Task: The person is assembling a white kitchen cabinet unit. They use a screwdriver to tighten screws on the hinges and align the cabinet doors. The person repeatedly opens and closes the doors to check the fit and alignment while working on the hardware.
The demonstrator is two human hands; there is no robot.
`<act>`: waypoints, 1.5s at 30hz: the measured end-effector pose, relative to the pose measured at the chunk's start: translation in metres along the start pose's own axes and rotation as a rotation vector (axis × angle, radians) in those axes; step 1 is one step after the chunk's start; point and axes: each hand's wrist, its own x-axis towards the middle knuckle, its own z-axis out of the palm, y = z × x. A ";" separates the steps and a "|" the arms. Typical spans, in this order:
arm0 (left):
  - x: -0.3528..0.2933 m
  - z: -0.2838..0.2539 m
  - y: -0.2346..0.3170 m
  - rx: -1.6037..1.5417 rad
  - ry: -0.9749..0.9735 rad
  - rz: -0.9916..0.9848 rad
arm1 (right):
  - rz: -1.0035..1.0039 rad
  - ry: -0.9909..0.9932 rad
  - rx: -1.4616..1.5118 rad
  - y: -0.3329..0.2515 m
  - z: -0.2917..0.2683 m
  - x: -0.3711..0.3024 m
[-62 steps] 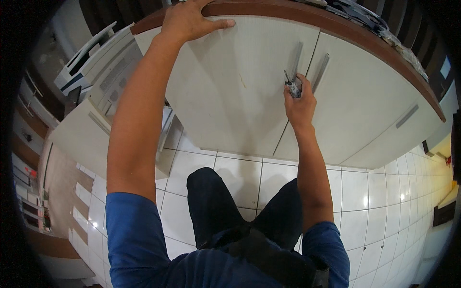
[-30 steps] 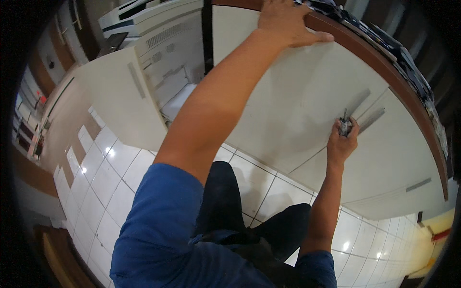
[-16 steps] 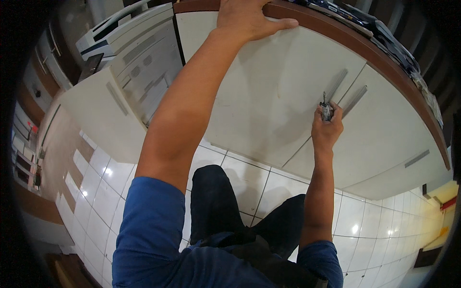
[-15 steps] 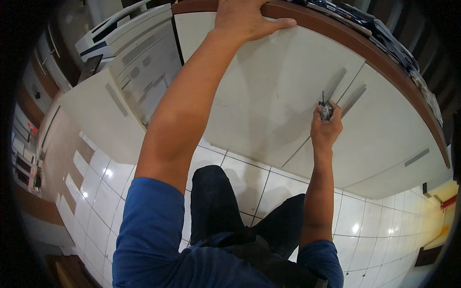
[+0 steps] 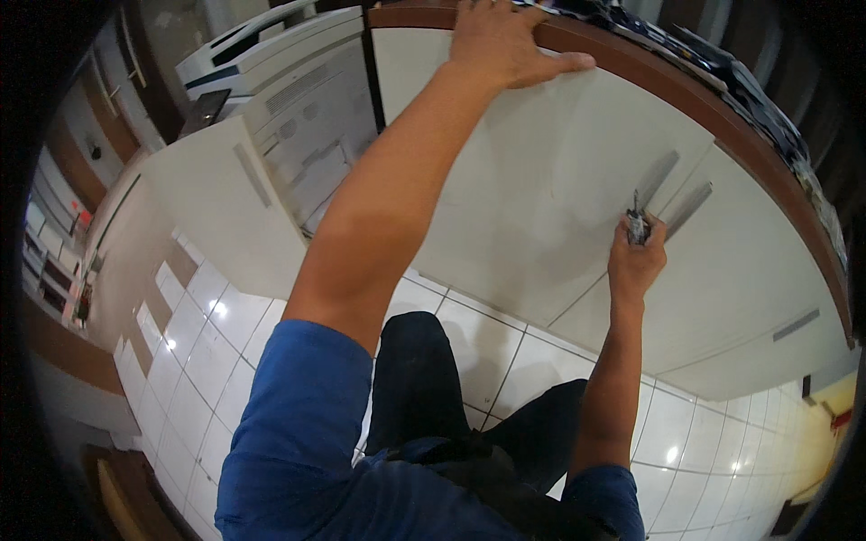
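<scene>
Between the left hand [image 5: 507,50] and the right hand [image 5: 638,269], the pale cabinet door [image 5: 541,167] offered an unobstructed path. Two bar handles [image 5: 691,213] crowded the small tool [image 5: 638,228] gripped there. Piled items [image 5: 726,72] obstructed the brown countertop [image 5: 631,61] rightward; leftward, a handled panel [image 5: 207,198] restricted side access.

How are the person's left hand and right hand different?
The left hand is spread wide at the brown counter edge, while the right hand is curled around a small grey object with a thin tip. The left hand is higher up in the picture; the right hand is lower, near the cabinet handles. The left hand's thumb sticks out sideways, but the right hand's thumb presses the object. Both hands are bare.
</scene>
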 end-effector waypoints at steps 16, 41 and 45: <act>0.019 0.012 -0.017 0.065 -0.242 -0.062 | -0.010 -0.100 0.002 -0.058 -0.055 -0.065; 0.039 -0.016 0.007 0.049 -0.591 -0.134 | 0.068 0.076 0.337 -0.010 -0.070 -0.077; 0.022 -0.017 0.021 0.037 -0.414 -0.176 | 0.322 0.012 0.512 0.027 -0.068 -0.079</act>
